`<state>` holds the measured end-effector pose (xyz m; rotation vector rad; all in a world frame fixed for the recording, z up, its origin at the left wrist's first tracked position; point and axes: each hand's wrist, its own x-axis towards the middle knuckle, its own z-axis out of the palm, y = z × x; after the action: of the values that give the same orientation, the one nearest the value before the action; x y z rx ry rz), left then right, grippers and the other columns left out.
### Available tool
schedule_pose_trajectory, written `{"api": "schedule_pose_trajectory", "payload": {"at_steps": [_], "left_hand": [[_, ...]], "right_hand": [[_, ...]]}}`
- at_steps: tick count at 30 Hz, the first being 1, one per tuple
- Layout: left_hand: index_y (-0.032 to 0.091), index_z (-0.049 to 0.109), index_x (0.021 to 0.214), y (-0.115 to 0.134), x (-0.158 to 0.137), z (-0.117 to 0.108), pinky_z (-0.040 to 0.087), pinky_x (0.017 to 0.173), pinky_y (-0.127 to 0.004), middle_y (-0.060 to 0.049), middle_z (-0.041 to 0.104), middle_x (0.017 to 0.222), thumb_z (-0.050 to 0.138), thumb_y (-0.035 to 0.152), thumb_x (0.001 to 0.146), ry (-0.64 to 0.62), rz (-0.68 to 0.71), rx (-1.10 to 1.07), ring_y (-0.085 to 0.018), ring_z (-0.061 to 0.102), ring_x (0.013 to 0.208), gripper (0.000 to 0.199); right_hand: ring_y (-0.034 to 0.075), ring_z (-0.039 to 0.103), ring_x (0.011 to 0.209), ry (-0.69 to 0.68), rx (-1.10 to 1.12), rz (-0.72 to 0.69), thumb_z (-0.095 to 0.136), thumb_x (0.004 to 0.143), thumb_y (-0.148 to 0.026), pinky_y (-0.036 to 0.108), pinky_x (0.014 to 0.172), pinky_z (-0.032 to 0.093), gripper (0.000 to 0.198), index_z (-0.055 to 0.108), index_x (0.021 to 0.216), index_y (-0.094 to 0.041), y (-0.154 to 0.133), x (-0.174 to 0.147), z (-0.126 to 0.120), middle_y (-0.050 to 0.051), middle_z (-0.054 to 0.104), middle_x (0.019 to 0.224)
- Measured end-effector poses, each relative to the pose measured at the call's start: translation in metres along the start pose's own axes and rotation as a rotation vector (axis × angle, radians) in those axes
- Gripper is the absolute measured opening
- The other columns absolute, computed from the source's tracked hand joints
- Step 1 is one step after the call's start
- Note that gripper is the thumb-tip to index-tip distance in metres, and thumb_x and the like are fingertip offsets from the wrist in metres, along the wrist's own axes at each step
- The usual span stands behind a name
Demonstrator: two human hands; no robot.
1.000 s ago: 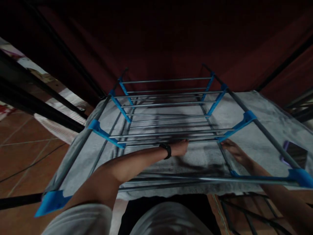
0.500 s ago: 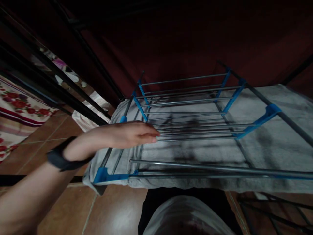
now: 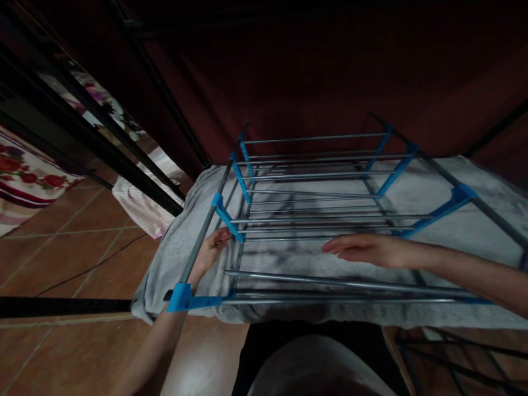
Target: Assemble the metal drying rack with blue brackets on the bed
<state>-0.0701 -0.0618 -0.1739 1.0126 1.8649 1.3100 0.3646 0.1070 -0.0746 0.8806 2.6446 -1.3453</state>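
A metal rack (image 3: 313, 221) with grey tubes and blue plastic brackets lies on a grey blanket (image 3: 433, 181). My left hand (image 3: 211, 248) reaches in beneath the rack's left side tube (image 3: 206, 223), with its forearm partly behind the tube. Its slightly bent fingers are close to a blue bracket (image 3: 226, 217) and appear to hold nothing; whether they touch it I cannot tell. Over the front part of the rack, my right hand (image 3: 367, 250) is stretched out flat and empty, pointing left. A loose-ended tube (image 3: 313, 279) runs across in front of it.
A dark red surface (image 3: 309, 71) rises behind the blanket. Black metal bars (image 3: 94, 137) cross the left side, with flowered fabric (image 3: 33, 179) and a pale cloth (image 3: 142, 195) beyond. A thin cable (image 3: 91, 268) lies on the tiled floor (image 3: 82, 308). Black bars (image 3: 462, 357) show at lower right.
My left hand has gone from above the rack's left side to beneath the side tube. My right hand has come into view from the right. The view has shifted slightly.
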Motion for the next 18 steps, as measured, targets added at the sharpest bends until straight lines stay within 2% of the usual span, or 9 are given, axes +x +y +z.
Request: {"api": "schedule_pose_trajectory", "payload": {"at_steps": [1,3,5,9,13,15,18], "left_hand": [[0.019,0.065,0.095,-0.01,0.004,0.007,0.055,0.089,-0.039,-0.004,0.071,0.09,0.077,0.034,0.063,-0.032,0.019,0.006,-0.023,0.067,0.093,0.037],[0.019,0.065,0.091,-0.024,0.01,0.018,0.055,0.088,-0.037,-0.004,0.071,0.087,0.073,0.027,0.063,-0.077,0.044,0.04,-0.022,0.067,0.088,0.03],[0.019,0.065,0.086,-0.033,0.015,0.025,0.055,0.085,-0.036,-0.004,0.071,0.085,0.069,0.02,0.063,-0.088,0.046,0.084,-0.021,0.066,0.085,0.024],[0.019,0.065,0.081,-0.047,0.019,0.034,0.053,0.082,-0.034,-0.003,0.069,0.085,0.064,0.014,0.062,-0.06,0.04,0.137,-0.02,0.064,0.084,0.02],[0.019,0.062,0.082,-0.055,0.02,0.04,0.052,0.079,-0.033,0.0,0.065,0.081,0.067,0.019,0.065,-0.052,0.036,0.174,-0.018,0.062,0.079,0.017],[0.019,0.061,0.08,-0.056,0.02,0.042,0.052,0.079,-0.033,0.0,0.063,0.081,0.067,0.021,0.067,-0.041,0.039,0.198,-0.018,0.061,0.077,0.015],[0.019,0.059,0.076,-0.058,0.021,0.047,0.05,0.081,-0.034,-0.002,0.062,0.084,0.066,0.021,0.069,0.01,0.047,0.239,-0.018,0.059,0.079,0.01]], "right_hand": [[0.019,0.065,0.117,-0.08,0.044,-0.027,0.051,0.096,-0.016,0.035,0.1,0.049,0.04,0.069,0.129,-0.028,-0.006,0.022,0.015,0.01,0.068,0.129],[0.021,0.06,0.124,-0.116,-0.056,-0.095,0.049,0.088,-0.003,0.036,0.108,0.044,0.05,0.067,0.131,-0.023,-0.008,0.063,0.046,0.01,0.065,0.134],[0.023,0.056,0.128,-0.119,-0.207,-0.179,0.049,0.085,-0.001,0.035,0.112,0.041,0.052,0.063,0.134,-0.015,-0.003,0.096,0.075,0.013,0.06,0.139],[0.026,0.052,0.13,-0.105,-0.32,-0.201,0.05,0.08,0.0,0.037,0.11,0.042,0.057,0.057,0.135,-0.009,0.006,0.15,0.121,0.019,0.055,0.14],[0.028,0.056,0.122,0.03,-0.463,-0.073,0.044,0.083,-0.002,0.042,0.104,0.045,0.054,0.055,0.135,-0.013,-0.001,0.189,0.146,0.018,0.06,0.132],[0.028,0.061,0.111,0.049,-0.477,-0.009,0.039,0.088,-0.004,0.043,0.097,0.048,0.048,0.058,0.131,-0.015,-0.007,0.202,0.152,0.017,0.065,0.123],[0.026,0.064,0.101,0.025,-0.461,-0.006,0.035,0.092,-0.007,0.04,0.091,0.05,0.043,0.063,0.122,-0.018,-0.011,0.215,0.153,0.014,0.068,0.113]]}}
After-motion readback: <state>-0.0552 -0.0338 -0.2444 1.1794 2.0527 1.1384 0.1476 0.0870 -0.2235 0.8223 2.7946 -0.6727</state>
